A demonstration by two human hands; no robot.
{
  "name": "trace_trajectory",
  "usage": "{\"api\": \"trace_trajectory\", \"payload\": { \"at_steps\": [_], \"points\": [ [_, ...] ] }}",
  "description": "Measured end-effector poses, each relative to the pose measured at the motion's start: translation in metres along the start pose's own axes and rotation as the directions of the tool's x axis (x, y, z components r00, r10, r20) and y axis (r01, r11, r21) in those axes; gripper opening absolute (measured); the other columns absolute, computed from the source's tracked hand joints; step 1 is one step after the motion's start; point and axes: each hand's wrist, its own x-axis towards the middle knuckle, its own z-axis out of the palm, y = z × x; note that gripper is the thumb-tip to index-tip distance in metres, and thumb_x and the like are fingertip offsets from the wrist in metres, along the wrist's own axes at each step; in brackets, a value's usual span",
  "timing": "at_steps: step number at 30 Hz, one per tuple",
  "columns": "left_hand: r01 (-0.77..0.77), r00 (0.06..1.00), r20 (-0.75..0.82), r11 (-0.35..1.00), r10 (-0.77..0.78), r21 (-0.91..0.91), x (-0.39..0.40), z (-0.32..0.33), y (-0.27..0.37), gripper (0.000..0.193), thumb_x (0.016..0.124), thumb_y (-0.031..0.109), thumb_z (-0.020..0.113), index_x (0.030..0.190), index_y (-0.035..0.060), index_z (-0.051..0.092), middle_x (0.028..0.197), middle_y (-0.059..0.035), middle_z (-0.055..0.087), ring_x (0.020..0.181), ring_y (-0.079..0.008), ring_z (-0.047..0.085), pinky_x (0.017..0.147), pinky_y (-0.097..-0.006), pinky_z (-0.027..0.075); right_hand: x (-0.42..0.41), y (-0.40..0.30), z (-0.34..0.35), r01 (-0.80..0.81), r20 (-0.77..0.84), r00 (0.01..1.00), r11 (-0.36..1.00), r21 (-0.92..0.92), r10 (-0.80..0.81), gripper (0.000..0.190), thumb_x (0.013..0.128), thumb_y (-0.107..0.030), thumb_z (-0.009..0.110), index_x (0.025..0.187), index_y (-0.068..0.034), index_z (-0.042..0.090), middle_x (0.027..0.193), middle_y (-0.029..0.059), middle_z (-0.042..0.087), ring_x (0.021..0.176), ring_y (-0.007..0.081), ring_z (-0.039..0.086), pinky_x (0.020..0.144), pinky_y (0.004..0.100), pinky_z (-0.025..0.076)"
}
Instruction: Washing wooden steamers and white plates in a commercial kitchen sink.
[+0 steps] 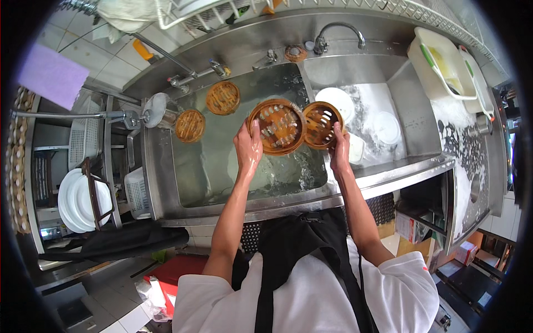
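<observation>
My left hand grips a large bamboo steamer basket by its left rim, thumb on top. A smaller bamboo steamer basket is gripped at its right side by my right hand. The rims of the two baskets meet or overlap above the right part of a water-filled sink basin. Both baskets look wet, with slotted bases facing up. Two more small bamboo steamers, one farther back and one nearer the left wall, lie in the water.
The right basin holds suds and white plates. A curved faucet rises behind it. At the far right stands a cream plastic tub. White plates stand in the left rack, below a spray arm.
</observation>
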Motion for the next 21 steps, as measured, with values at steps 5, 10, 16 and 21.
{"api": "trace_trajectory", "payload": {
  "at_steps": [5,10,16,21],
  "points": [
    [0.076,0.995,0.06,0.997,-0.078,0.025,0.017,-0.001,0.034,0.042,0.094,0.035,0.046,0.09,-0.004,0.06,0.074,-0.0249,0.061,0.077,-0.0463,0.058,0.072,-0.0468,0.044,-0.023,0.002,0.059,-0.108,0.274,0.962,0.949,0.296,0.024,0.056,0.092,-0.056,0.043,0.123,-0.009,0.05,0.119,0.0044,0.058,0.108,0.018,0.055,0.094,0.0367,0.042],
    [0.186,0.971,0.153,0.983,-0.184,0.002,0.022,0.006,0.035,0.046,0.093,0.04,0.048,0.099,-0.0037,0.06,0.076,-0.0197,0.061,0.073,-0.0313,0.057,0.073,-0.041,0.044,-0.042,-0.017,0.074,-0.051,0.232,0.973,0.968,0.244,-0.007,0.052,0.093,-0.058,0.037,0.107,-0.012,0.056,0.082,-0.0057,0.056,0.06,0.0046,0.041,0.047,0.0227,0.027],
    [0.199,0.958,0.248,0.958,-0.146,-0.205,0.011,0.016,0.032,0.037,0.093,0.032,0.053,0.098,-0.004,0.061,0.076,-0.0089,0.062,0.074,-0.0137,0.052,0.071,-0.0334,0.044,-0.046,-0.022,0.035,-0.206,0.392,0.918,0.911,0.358,0.054,0.048,0.093,-0.054,0.044,0.109,-0.01,0.056,0.089,0.0005,0.059,0.061,0.0089,0.045,0.048,0.0221,0.032],
    [0.265,0.943,0.269,0.93,-0.195,-0.255,-0.002,0.031,0.022,0.035,0.094,0.03,0.053,0.091,-0.0033,0.062,0.071,-0.0031,0.056,0.07,-0.0112,0.045,0.065,-0.0305,0.04,-0.07,-0.03,0.031,-0.352,0.315,0.927,0.766,0.538,0.205,0.044,0.092,-0.05,0.049,0.111,-0.01,0.054,0.093,0.001,0.057,0.063,0.011,0.046,0.052,0.0232,0.035]
  ]
}}
